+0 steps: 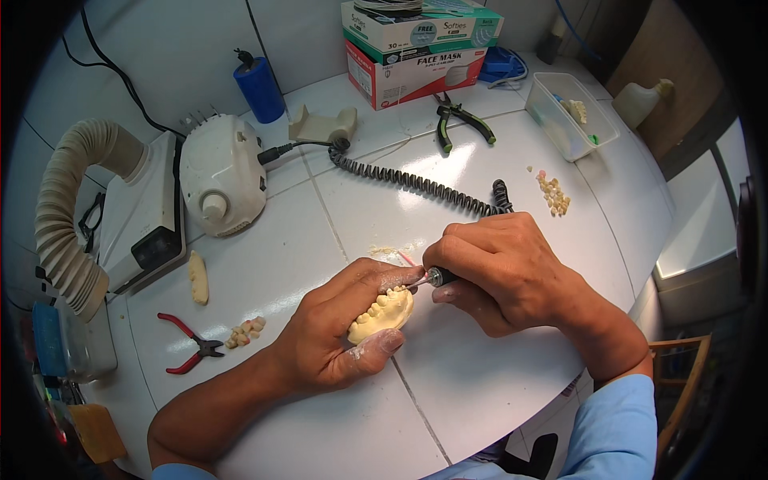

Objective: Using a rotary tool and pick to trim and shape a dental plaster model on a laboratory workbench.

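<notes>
Two bare hands meet over the middle of the white tabletop (472,408): the left hand (320,324) has its grip closed around a cream dental cast (376,322), tooth side facing far, while the right hand (512,272) has its grip wrapped about a black handpiece (436,277). The thin bit points left toward the cast's far edge, by the left fingers; whether it touches is too small to tell. A coiled cord (416,186) lies beyond, and pale dust (382,250) lies just far of the left hand. The step in hand looks like grinding or trimming the cast; the next move seems to call for a steady cast, light bit pressure and fingertips clear of the bit.
</notes>
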`<state>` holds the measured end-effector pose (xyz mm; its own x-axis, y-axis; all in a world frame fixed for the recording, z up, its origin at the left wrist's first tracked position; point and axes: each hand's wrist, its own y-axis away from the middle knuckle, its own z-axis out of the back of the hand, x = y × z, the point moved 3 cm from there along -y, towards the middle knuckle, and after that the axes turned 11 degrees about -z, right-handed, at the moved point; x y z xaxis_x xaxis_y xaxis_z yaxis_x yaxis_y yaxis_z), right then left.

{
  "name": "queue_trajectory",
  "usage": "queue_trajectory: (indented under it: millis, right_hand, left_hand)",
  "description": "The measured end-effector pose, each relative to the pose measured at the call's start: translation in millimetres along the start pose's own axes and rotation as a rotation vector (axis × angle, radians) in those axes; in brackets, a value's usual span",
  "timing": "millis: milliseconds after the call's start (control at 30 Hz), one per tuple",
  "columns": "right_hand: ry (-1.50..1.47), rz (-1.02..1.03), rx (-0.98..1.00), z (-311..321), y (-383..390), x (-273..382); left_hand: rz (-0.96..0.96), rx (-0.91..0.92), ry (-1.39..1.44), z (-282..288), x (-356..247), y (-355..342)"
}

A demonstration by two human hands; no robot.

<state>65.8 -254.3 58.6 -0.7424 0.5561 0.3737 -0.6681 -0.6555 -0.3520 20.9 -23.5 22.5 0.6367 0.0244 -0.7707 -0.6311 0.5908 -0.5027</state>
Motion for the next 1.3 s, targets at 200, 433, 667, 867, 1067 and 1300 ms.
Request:
queue_trajectory:
  millis: [200, 433, 667, 867, 1067, 1300]
  right_hand:
    - [0.084, -0.008, -0.059, 0, -1, 4]
    - [0.088, 0.006, -0.024, -7, 1, 5]
    - [0.086, -0.006, -0.038, -8, 2, 4]
    - [0.09, -0.002, -0.036, -7, 2, 4]
    - [0.099, -0.012, -0.026, -8, 2, 4]
    - [0.103, -0.017, -0.02, -7, 2, 5]
  left_hand:
    - [0.009, 0.023, 0.044, -5, -4, 2]
    - [0.029, 0.045, 0.082, -6, -4, 2]
    - [-0.01, 0.044, 0.099, -6, -1, 2]
    - [0.0, 0.046, 0.104, -7, 0, 3]
    - [-0.011, 0.056, 0.089, -6, -1, 2]
    - [0.014, 0.049, 0.085, -7, -2, 2]
